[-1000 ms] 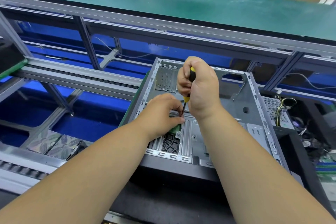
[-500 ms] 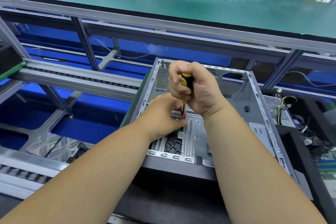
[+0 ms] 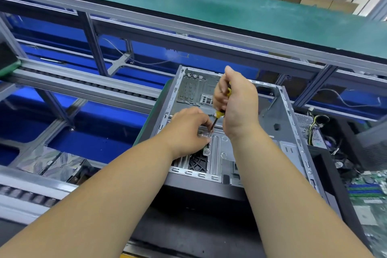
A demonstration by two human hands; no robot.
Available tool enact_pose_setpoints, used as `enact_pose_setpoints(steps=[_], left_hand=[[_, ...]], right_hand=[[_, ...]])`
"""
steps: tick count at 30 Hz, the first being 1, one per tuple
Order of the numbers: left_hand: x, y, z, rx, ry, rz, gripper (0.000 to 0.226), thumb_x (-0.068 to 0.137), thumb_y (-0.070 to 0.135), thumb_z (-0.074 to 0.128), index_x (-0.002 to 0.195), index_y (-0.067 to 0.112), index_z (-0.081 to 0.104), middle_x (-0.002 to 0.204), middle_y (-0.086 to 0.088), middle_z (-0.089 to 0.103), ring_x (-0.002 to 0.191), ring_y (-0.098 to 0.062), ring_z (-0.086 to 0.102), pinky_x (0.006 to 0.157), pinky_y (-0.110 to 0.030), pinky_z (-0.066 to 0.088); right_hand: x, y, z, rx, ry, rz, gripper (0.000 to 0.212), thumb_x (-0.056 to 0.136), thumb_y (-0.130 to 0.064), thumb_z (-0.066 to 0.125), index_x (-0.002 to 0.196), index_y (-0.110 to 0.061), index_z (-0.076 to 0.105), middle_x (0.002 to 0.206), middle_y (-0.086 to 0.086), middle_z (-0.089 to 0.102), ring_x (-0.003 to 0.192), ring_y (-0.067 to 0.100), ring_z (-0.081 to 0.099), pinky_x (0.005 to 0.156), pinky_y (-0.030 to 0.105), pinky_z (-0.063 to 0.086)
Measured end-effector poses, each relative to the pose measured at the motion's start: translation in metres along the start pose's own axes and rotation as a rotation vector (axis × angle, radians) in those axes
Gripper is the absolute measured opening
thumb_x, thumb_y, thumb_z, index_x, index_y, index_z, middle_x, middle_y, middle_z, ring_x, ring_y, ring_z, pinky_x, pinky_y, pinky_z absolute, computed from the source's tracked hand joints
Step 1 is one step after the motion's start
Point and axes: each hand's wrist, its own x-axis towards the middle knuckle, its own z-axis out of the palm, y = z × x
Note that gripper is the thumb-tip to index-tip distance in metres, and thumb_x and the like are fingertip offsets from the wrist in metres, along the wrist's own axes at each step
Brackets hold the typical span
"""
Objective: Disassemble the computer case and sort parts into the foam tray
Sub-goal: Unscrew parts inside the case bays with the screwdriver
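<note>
The open computer case (image 3: 270, 132) lay on its side between a conveyor rail (image 3: 83, 86) and a motherboard (image 3: 368, 195). Inside it, the right hand (image 3: 238, 104) gripped an upright screwdriver (image 3: 219, 114), fingers curled round its handle. The left hand (image 3: 188, 130) pinched a small part at its tip, well inside the case's rims.

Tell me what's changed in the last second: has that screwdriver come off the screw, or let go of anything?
Little has moved. The right hand still grips the yellow-handled screwdriver, its fingers shifting round the handle as if turning it; the shaft still points down into the computer case. The left hand stays by the tip, fingers curled there; what they hold is hidden. Nothing was let go, and the case has not shifted.
</note>
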Motion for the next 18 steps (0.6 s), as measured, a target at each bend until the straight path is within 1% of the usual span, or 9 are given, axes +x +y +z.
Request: enact_pose_setpoints(steps=[3, 5, 8, 13, 15, 18], left_hand=[[-0.001, -0.001, 0.000, 0.008, 0.008, 0.012, 0.021, 0.082, 0.032, 0.072, 0.099, 0.033, 0.060, 0.112, 0.010, 0.053, 0.114, -0.015, 0.045, 0.104, -0.034, 0.033], [-0.001, -0.001, 0.001, 0.010, 0.011, 0.015, 0.022, 0.082, 0.032, 0.072, 0.100, 0.032, 0.060, 0.112, 0.010, 0.053, 0.114, -0.014, 0.045, 0.103, -0.032, 0.033], [0.001, -0.002, 0.001, 0.014, 0.019, 0.015, 0.023, 0.081, 0.032, 0.072, 0.102, 0.030, 0.063, 0.114, 0.009, 0.053, 0.115, -0.014, 0.045, 0.103, -0.032, 0.032], [0.004, -0.004, 0.002, -0.003, 0.015, 0.020, 0.020, 0.080, 0.031, 0.072, 0.098, 0.032, 0.065, 0.114, 0.013, 0.053, 0.115, -0.012, 0.045, 0.104, -0.032, 0.030], [0.005, -0.004, 0.002, 0.006, 0.010, 0.018, 0.018, 0.080, 0.031, 0.071, 0.096, 0.033, 0.066, 0.111, 0.014, 0.054, 0.113, -0.010, 0.047, 0.103, -0.031, 0.029], [0.006, -0.002, 0.001, -0.019, 0.007, 0.008, 0.013, 0.082, 0.034, 0.071, 0.094, 0.032, 0.066, 0.108, 0.014, 0.055, 0.111, -0.010, 0.048, 0.103, -0.033, 0.029]], right_hand=[[0.006, -0.001, -0.005, 0.045, -0.027, 0.035, 0.046, 0.100, -0.017, 0.038, 0.054, -0.016, 0.032, 0.045, -0.003, 0.024, 0.040, 0.014, 0.017, 0.043, 0.023, 0.018], [0.009, 0.000, -0.008, 0.053, -0.088, 0.049, 0.044, 0.096, -0.018, 0.039, 0.053, -0.016, 0.032, 0.044, -0.003, 0.024, 0.040, 0.013, 0.017, 0.043, 0.024, 0.016], [0.014, 0.000, -0.012, 0.071, -0.242, 0.090, 0.036, 0.085, -0.022, 0.040, 0.051, -0.017, 0.031, 0.043, -0.003, 0.022, 0.041, 0.013, 0.015, 0.044, 0.025, 0.013], [0.028, -0.003, -0.024, 0.114, -0.558, 0.196, 0.038, 0.083, -0.021, 0.034, 0.045, -0.021, 0.038, 0.039, -0.005, 0.026, 0.039, 0.008, 0.016, 0.044, 0.023, 0.014], [0.031, -0.002, -0.024, 0.121, -0.600, 0.209, 0.039, 0.084, -0.021, 0.034, 0.046, -0.020, 0.039, 0.039, -0.006, 0.026, 0.039, 0.009, 0.016, 0.044, 0.023, 0.013], [0.030, 0.000, -0.023, 0.127, -0.598, 0.184, 0.037, 0.088, -0.021, 0.035, 0.051, -0.018, 0.041, 0.040, -0.006, 0.027, 0.039, 0.011, 0.016, 0.043, 0.025, 0.015]])
